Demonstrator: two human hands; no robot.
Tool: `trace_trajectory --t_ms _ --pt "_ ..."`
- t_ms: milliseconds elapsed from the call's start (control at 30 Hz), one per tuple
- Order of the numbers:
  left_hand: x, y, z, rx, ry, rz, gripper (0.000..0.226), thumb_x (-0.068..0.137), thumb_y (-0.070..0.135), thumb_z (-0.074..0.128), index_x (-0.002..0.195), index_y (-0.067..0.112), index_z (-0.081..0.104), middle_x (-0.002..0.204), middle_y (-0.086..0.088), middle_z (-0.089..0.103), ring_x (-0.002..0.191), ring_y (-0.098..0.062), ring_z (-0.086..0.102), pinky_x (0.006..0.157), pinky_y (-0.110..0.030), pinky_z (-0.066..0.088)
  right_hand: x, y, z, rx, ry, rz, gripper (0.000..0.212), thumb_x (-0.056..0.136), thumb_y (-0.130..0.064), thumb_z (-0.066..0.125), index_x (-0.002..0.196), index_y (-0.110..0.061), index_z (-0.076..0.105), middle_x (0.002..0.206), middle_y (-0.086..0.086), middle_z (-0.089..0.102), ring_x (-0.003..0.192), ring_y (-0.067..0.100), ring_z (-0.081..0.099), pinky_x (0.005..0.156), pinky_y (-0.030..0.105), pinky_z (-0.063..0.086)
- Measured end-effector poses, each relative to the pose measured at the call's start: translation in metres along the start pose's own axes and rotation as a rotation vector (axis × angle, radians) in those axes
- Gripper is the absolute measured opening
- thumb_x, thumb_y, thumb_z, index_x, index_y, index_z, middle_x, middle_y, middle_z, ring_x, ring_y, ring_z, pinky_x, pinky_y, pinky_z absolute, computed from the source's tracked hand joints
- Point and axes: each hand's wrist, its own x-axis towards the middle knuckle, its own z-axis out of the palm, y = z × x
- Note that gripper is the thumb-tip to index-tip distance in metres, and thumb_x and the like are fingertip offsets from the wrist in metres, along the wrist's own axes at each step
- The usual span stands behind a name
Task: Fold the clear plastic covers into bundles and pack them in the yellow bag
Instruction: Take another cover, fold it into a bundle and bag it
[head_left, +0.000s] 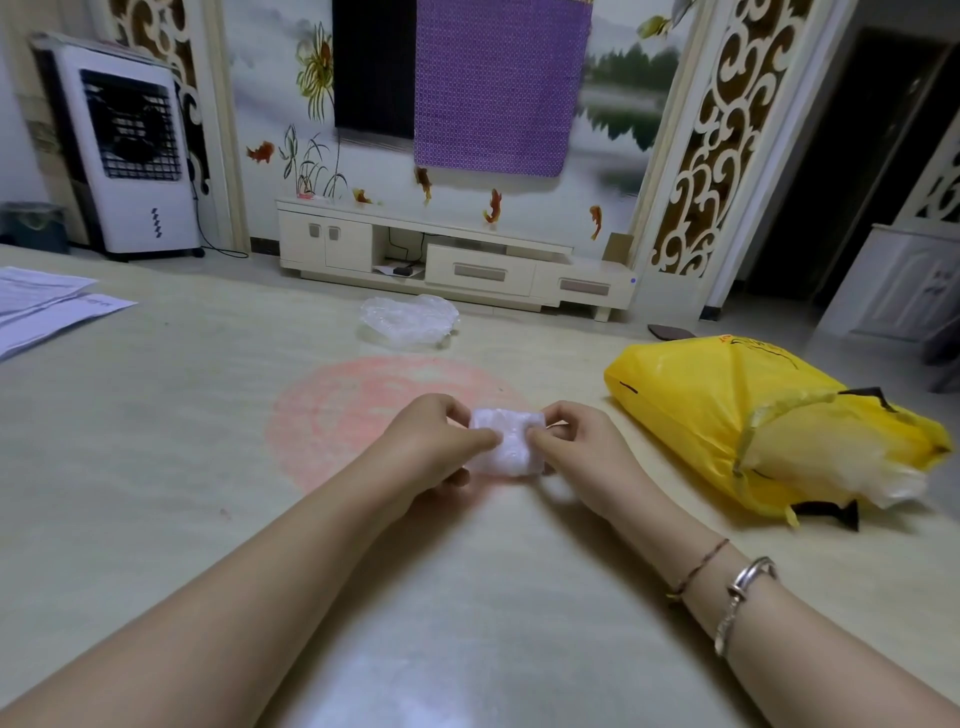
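Observation:
A small folded bundle of clear plastic cover (508, 441) is held just above the table's middle. My left hand (434, 444) pinches its left side and my right hand (579, 447) pinches its right side, thumbs meeting on top. A loose pile of clear plastic covers (409, 319) lies at the table's far edge. The yellow bag (727, 415) lies on its side to the right, its mouth facing the near right with pale plastic showing inside.
White papers (47, 306) rest on the table (156, 467) at the far left. A pink round mark (337, 415) is on the tabletop under my hands. Beyond the table stand a low TV cabinet (452, 260) and a white air cooler (130, 156).

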Motion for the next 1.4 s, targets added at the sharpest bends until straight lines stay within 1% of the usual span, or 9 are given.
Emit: trace_trajectory --t_ms 133,300,433,567,733,800,967,1167,1400 --pt "0.000 0.003 0.002 0.034 0.022 -0.010 0.018 0.085 0.014 0.063 0.101 0.016 0.056 0.066 -0.007 0.057 0.041 -0.015 0.048 0.039 -0.015 0.032 0.000 0.004 0.000 -0.098 0.069 -0.011 0.009 0.086 -0.017 0.062 0.093 -0.017 0.057 0.059 -0.005 0.060 0.048 0.006 0.050 0.047 0.022 0.036" --pt "0.001 0.004 0.003 0.090 0.041 -0.024 0.013 0.084 0.008 0.060 0.084 0.019 0.053 0.058 -0.008 0.051 0.038 -0.016 0.041 0.034 -0.012 0.028 -0.004 0.000 0.000 -0.203 -0.012 -0.080 0.029 0.083 -0.008 0.057 0.109 -0.022 0.053 0.107 0.001 0.056 0.069 0.008 0.053 0.057 0.014 0.041" --pt "0.002 0.003 0.002 0.087 0.024 -0.026 0.015 0.084 0.009 0.060 0.082 0.022 0.052 0.058 -0.008 0.052 0.043 -0.017 0.045 0.038 -0.014 0.031 -0.010 -0.006 -0.006 -0.149 -0.173 -0.112 0.036 0.081 0.003 0.048 0.104 -0.024 0.054 0.102 0.001 0.062 0.060 0.008 0.047 0.051 0.015 0.039" --pt "-0.004 -0.002 0.002 0.050 0.042 0.005 0.020 0.085 0.018 0.062 0.104 0.019 0.055 0.066 -0.008 0.058 0.049 -0.017 0.049 0.044 -0.019 0.034 -0.017 -0.011 -0.009 -0.182 -0.245 -0.178 0.035 0.079 0.009 0.044 0.093 -0.022 0.053 0.088 0.006 0.054 0.059 0.011 0.040 0.051 0.018 0.034" --pt "-0.013 0.003 -0.001 -0.170 -0.012 -0.030 0.032 0.091 0.037 0.062 0.108 0.011 0.053 0.098 -0.006 0.065 0.043 -0.012 0.057 0.044 -0.021 0.041 -0.018 -0.025 -0.026 -0.079 -0.056 -0.162 0.038 0.080 0.011 0.044 0.069 -0.022 0.059 0.074 0.007 0.053 0.057 0.018 0.041 0.054 0.030 0.031" --pt "-0.013 0.005 -0.001 -0.151 -0.003 -0.064 0.031 0.092 0.037 0.060 0.103 0.009 0.054 0.103 -0.004 0.065 0.052 -0.017 0.060 0.056 -0.024 0.045 -0.015 -0.037 -0.039 -0.042 0.010 -0.125 0.040 0.082 0.010 0.045 0.066 -0.022 0.063 0.074 0.002 0.054 0.058 0.019 0.041 0.054 0.029 0.033" --pt "-0.022 0.034 0.026 0.063 -0.046 -0.052 0.013 0.091 0.024 0.057 0.088 0.014 0.050 0.084 -0.013 0.055 0.064 -0.025 0.059 0.054 -0.024 0.042 -0.034 -0.049 -0.075 0.037 0.053 -0.082 0.034 0.084 0.010 0.047 0.076 -0.016 0.066 0.084 0.000 0.055 0.052 0.002 0.049 0.055 0.017 0.047" --pt "-0.038 0.078 0.077 0.243 -0.103 0.188 0.041 0.079 0.043 0.072 0.103 0.015 0.054 0.100 0.000 0.060 0.083 -0.015 0.057 0.054 -0.022 0.039 -0.088 -0.024 -0.138 0.181 0.080 0.000 0.028 0.085 0.009 0.055 0.076 -0.013 0.070 0.080 0.002 0.065 0.068 0.016 0.057 0.065 0.025 0.051" --pt "-0.032 0.080 0.147 0.303 -0.091 0.351 0.031 0.079 0.044 0.070 0.076 0.020 0.051 0.074 0.005 0.055 0.076 -0.017 0.055 0.067 -0.031 0.043 -0.096 0.024 -0.188 0.115 0.266 0.024 0.026 0.089 0.006 0.055 0.083 -0.015 0.071 0.087 0.005 0.072 0.077 0.016 0.066 0.075 0.028 0.056"
